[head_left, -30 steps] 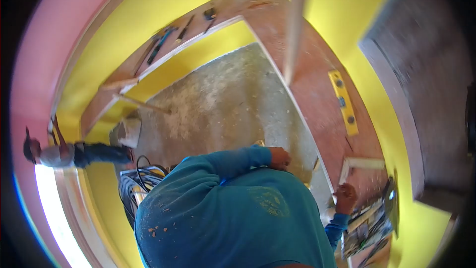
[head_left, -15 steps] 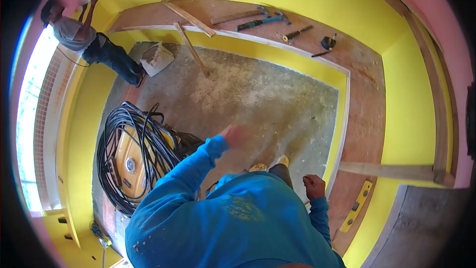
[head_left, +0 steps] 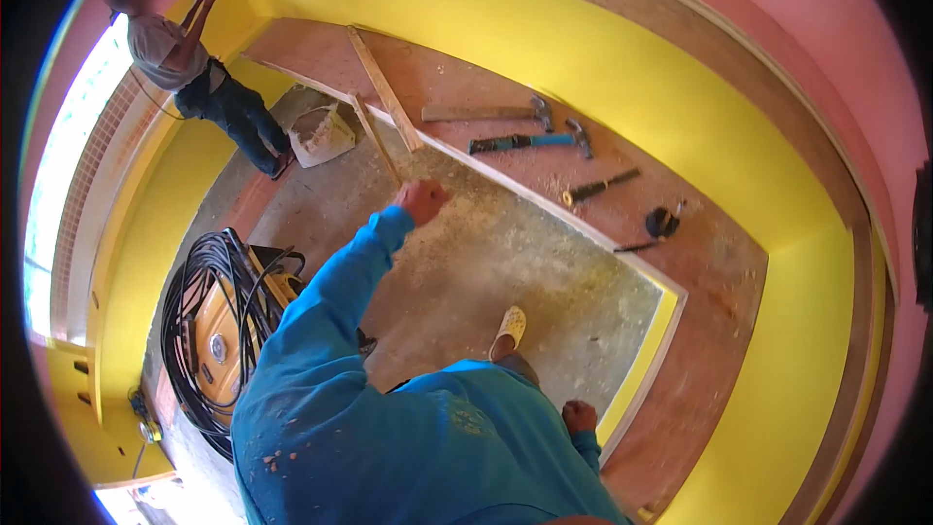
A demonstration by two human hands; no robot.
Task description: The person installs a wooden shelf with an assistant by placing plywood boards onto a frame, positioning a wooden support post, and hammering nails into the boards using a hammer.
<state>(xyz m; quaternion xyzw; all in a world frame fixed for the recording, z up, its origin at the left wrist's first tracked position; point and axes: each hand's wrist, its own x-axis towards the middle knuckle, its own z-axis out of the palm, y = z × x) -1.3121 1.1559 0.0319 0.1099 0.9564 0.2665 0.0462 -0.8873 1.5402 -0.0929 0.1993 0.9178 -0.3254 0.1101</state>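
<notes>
In the head view, the wearer had turned, bringing the hammers nearer mid-view; the yellow level had dropped out of sight. The left hand [head_left: 423, 202] now reached forward over the floor [head_left: 437, 277], nearest the slanting wooden strip [head_left: 377, 141] by the table [head_left: 714, 292]. Its grip was loosely curled; how far closed, I could not tell. The right hand [head_left: 580, 416] was closed in a loose fist beside the table's edge, nothing visible in it. The blue-handled hammer [head_left: 505, 144] and wooden-handled hammer [head_left: 486, 114] lay on the table, apart from both hands.
</notes>
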